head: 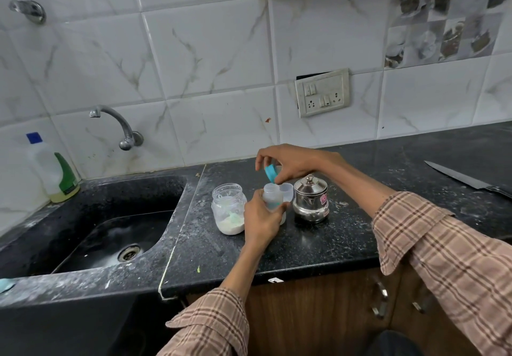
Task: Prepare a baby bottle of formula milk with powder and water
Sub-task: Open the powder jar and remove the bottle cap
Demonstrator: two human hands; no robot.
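Observation:
A clear baby bottle (272, 194) stands on the black counter, its mouth uncovered, and my left hand (260, 221) grips its body. My right hand (291, 163) holds the blue bottle ring (271, 173) tilted just above the bottle's mouth. Left of the bottle is an open plastic jar (228, 208) with white powder and a green scoop at its bottom. A translucent cap (286, 190) sits behind the bottle. A lidded steel pot (310, 199) stands to its right.
A black sink (110, 231) with a wall tap (116, 123) lies to the left. Two cleaner bottles (52, 170) stand at the sink's far corner. A knife (468, 179) lies on the counter (304, 247) at the far right. A wall socket (322, 92) is behind.

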